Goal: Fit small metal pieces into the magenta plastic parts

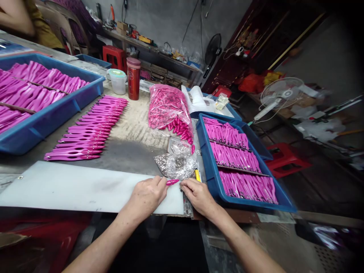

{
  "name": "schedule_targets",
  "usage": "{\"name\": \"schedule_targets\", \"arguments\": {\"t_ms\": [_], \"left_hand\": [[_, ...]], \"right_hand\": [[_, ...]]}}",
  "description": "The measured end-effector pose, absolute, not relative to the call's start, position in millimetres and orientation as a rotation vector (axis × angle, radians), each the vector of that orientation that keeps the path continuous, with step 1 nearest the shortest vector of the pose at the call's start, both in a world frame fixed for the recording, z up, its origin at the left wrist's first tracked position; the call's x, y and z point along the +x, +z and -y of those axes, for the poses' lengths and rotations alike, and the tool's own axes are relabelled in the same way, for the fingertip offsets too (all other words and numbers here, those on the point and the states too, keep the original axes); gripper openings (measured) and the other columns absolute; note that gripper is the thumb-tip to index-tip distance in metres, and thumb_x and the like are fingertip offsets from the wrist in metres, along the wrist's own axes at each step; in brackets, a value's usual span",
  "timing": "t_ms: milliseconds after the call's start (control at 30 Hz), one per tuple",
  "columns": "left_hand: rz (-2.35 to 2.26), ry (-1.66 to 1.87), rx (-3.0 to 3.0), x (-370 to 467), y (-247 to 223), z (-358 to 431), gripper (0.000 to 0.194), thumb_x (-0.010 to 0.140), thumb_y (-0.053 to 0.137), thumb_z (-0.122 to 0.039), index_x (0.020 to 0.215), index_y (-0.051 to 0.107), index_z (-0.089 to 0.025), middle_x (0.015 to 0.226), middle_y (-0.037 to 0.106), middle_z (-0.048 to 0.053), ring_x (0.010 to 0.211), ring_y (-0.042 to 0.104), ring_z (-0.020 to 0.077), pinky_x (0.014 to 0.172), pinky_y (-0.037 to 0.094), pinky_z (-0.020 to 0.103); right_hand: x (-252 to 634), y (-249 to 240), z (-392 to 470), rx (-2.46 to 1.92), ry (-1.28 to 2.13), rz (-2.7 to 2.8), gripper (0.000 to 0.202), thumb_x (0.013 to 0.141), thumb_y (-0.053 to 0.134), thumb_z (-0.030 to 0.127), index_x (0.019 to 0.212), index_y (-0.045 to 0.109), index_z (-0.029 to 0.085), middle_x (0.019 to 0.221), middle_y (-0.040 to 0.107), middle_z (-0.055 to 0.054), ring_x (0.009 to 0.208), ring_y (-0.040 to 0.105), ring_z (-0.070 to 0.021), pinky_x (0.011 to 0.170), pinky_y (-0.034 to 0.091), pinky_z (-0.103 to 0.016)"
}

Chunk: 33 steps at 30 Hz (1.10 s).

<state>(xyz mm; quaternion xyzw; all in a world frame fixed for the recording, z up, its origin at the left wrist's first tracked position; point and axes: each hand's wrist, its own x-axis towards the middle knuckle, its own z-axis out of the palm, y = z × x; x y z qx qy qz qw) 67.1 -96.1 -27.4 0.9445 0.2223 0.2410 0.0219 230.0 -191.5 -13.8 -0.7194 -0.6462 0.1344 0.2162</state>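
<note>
Jutting from the clamped thumb and fingers of the left hand [150, 193], a small pink piece [172, 182] is held above the right end of a white board [82, 185], its free end pointed toward the right hand [198, 192]. The right thumb and fingers are drawn together just beside that end; whether anything is pinched between them cannot be told. Just beyond the grip, silvery metal parts [161, 163] are spread next to crumpled clear plastic [182, 167], and a yellow object [197, 175] is seen near the right knuckles. Farther beyond, a clear bag [167, 106] is filled with pink pieces, some spilled toward the grip. To its right, three rows of pink strips [241, 157] are held in a blue tray [206, 159]. Well to its left, assembled pink strips [85, 131] are laid in a slanting row, with a larger blue tray [54, 119] placed behind them.
</note>
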Motion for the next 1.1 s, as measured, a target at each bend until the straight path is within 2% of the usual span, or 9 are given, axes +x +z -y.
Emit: {"name": "schedule_targets", "arguments": {"t_ms": [667, 1100], "left_hand": [[-0.677, 0.722, 2.928, 67, -27, 97, 0.016, 0.082, 0.039, -0.019, 0.072, 0.052, -0.018, 0.059, 0.052, -0.001, 0.049, 0.051, 0.0126, 0.046, 0.034, 0.024], [-0.673, 0.754, 2.957, 67, -27, 96, 0.013, 0.080, 0.043, -0.017, 0.071, 0.052, -0.019, 0.058, 0.052, -0.002, 0.049, 0.051, 0.0130, 0.046, 0.034, 0.024]], "right_hand": [[226, -18, 194, -2.104, 0.286, 1.702, 0.017, 0.080, 0.043, 0.014, 0.070, 0.056, 0.018, 0.070, 0.061, -0.002, 0.067, 0.057, -0.0138, 0.064, 0.042, -0.023], [217, -23, 189, -2.286, -0.085, 1.964, 0.021, 0.080, 0.040, 0.010, 0.067, 0.055, 0.015, 0.065, 0.058, -0.006, 0.063, 0.055, -0.0160, 0.059, 0.039, -0.025]]}}
